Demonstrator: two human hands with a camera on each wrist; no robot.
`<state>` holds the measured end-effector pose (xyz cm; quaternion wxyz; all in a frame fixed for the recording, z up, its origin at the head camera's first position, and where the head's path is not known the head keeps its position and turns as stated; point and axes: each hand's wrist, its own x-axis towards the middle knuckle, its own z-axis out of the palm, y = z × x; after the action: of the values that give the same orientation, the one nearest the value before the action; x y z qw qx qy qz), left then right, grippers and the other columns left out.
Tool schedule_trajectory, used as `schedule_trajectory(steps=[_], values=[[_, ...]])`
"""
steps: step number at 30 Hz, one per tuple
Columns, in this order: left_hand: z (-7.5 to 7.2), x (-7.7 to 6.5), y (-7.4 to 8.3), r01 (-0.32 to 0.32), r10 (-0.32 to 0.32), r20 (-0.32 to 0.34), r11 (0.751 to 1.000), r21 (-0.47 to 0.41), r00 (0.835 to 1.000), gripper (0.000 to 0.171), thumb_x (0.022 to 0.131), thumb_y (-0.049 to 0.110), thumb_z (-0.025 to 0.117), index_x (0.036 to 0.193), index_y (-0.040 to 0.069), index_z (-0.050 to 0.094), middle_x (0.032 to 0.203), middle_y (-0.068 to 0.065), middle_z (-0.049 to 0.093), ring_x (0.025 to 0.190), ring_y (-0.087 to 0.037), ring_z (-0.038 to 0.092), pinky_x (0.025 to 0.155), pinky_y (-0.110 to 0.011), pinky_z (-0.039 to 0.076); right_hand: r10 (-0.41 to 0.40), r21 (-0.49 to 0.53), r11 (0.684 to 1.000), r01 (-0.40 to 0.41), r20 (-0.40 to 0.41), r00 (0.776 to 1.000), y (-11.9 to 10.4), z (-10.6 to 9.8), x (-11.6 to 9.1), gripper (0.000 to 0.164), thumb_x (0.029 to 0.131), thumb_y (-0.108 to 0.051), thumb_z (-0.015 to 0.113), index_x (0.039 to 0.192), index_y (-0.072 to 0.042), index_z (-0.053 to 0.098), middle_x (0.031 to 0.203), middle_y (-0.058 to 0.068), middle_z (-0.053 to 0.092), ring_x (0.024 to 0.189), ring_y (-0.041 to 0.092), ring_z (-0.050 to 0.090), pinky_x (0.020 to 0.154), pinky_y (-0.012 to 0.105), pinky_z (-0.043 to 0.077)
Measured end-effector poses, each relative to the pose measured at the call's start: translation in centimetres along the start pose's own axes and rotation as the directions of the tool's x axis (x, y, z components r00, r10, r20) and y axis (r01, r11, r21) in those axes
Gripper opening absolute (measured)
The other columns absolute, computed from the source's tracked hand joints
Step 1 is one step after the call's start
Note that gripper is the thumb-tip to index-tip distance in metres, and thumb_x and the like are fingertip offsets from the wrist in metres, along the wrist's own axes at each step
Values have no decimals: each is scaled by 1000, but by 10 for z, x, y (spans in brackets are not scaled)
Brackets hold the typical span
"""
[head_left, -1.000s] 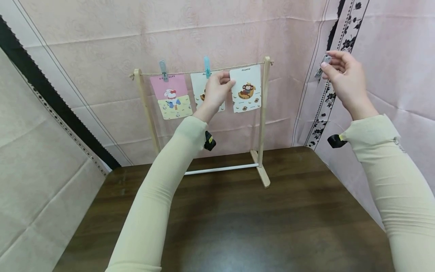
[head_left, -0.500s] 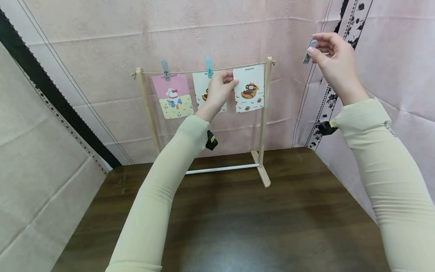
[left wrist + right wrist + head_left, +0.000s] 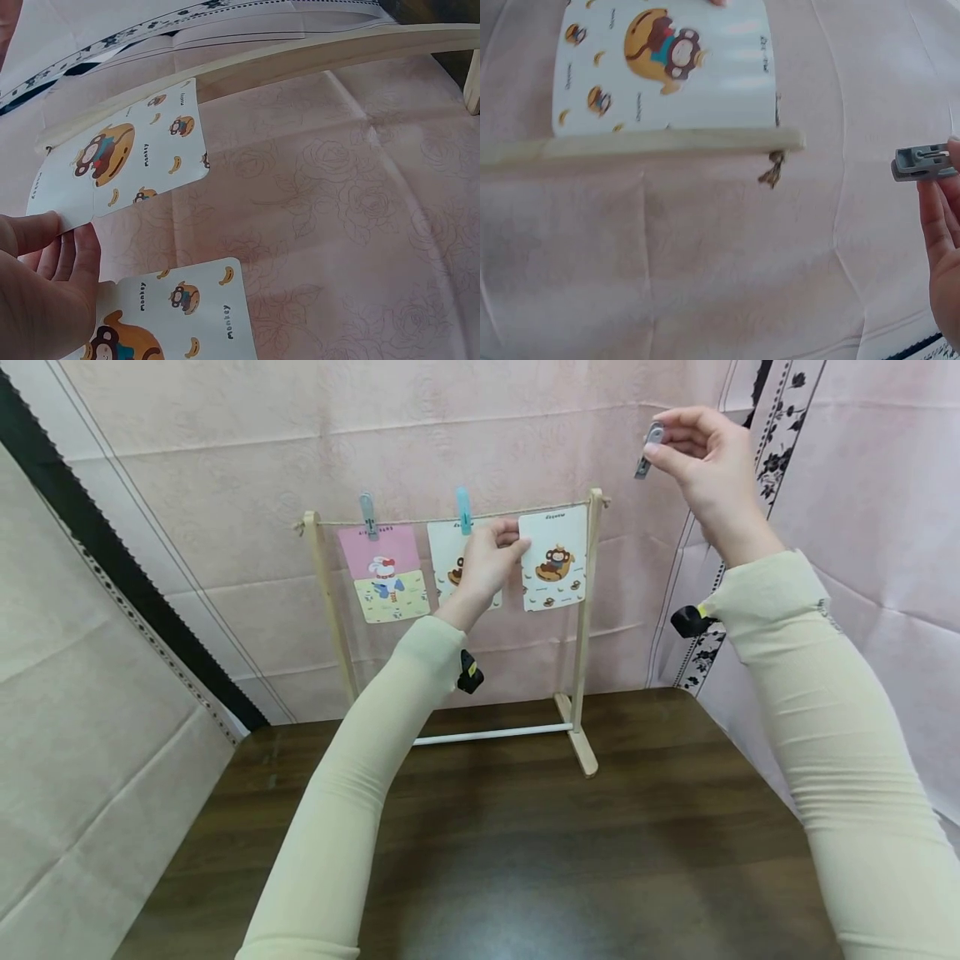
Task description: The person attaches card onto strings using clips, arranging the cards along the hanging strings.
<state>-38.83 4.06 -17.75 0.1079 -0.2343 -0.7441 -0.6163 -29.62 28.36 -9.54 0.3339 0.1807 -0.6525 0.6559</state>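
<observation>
My left hand (image 3: 487,564) pinches the left edge of a white monkey card (image 3: 553,560) against the string, near the right post. Up and to the right of the rack, my right hand (image 3: 712,477) holds a grey clothespin (image 3: 648,450) between thumb and fingers, apart from the card and string. In the right wrist view the clothespin (image 3: 922,163) points toward the post's top. A second monkey card (image 3: 442,545), partly hidden by my left hand, hangs from a blue clothespin (image 3: 464,510). Farther left a pink and yellow card (image 3: 385,574) hangs from a grey-blue clothespin (image 3: 368,517).
The wooden rack has a left post (image 3: 327,593), a right post (image 3: 585,627) and a white lower bar (image 3: 495,734). It stands at the back of a dark wooden table (image 3: 525,843). Pale patterned cloth (image 3: 225,485) hangs close behind and at both sides.
My right hand has moved up and left with the grey clothespin, closer to the rack. My left hand keeps its grip on the monkey card with hardly any shift.
</observation>
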Motion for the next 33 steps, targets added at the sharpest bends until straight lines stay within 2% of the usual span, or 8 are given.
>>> schedule_trajectory(steps=[6, 12, 18, 25, 33], values=[[1, 0, 0, -1, 1, 0, 1000, 1, 1000, 30, 99, 8, 65, 127, 0, 64, 113, -12, 70, 101, -18, 66, 83, -23, 53, -6, 21, 1000, 6, 14, 1000, -4, 15, 6, 24, 82, 12, 76, 100, -4, 74, 91, 4, 70, 88, 13, 64, 87, 20, 51], [2, 2, 2, -1, 1, 6, 1000, 5, 1000, 31, 99, 9, 65, 129, 0, 63, 115, -12, 70, 102, -18, 65, 84, -22, 53, -6, 147, 989, 5, 10, 1000, -9, 26, 14, 23, 79, 15, 78, 96, 1, 73, 88, 7, 71, 84, 15, 65, 84, 21, 54], [3, 1, 2, 14, -13, 11, 1000, -5, 1000, 30, 100, 9, 64, 129, 1, 63, 113, -11, 70, 100, -17, 65, 83, -22, 53, 6, 209, 978, -12, 30, 1000, -6, 35, 19, 23, 77, 17, 78, 95, 3, 73, 87, 8, 72, 83, 16, 67, 83, 22, 55], [4, 0, 2, 10, -10, 16, 1000, -4, 1000, 31, 100, 9, 65, 130, 1, 63, 115, -11, 69, 102, -18, 65, 84, -22, 53, 33, 169, 985, -47, 85, 996, 9, 46, 19, 21, 79, 14, 78, 94, 0, 74, 88, 7, 72, 84, 16, 66, 86, 23, 53], [5, 0, 3, -11, 11, 11, 1000, 5, 1000, 31, 100, 9, 64, 129, 0, 63, 114, -11, 69, 101, -18, 65, 85, -25, 54, 68, 47, 996, -75, 132, 989, 27, 52, 21, 22, 82, 10, 78, 95, -7, 76, 87, 2, 72, 82, 12, 66, 83, 20, 52]])
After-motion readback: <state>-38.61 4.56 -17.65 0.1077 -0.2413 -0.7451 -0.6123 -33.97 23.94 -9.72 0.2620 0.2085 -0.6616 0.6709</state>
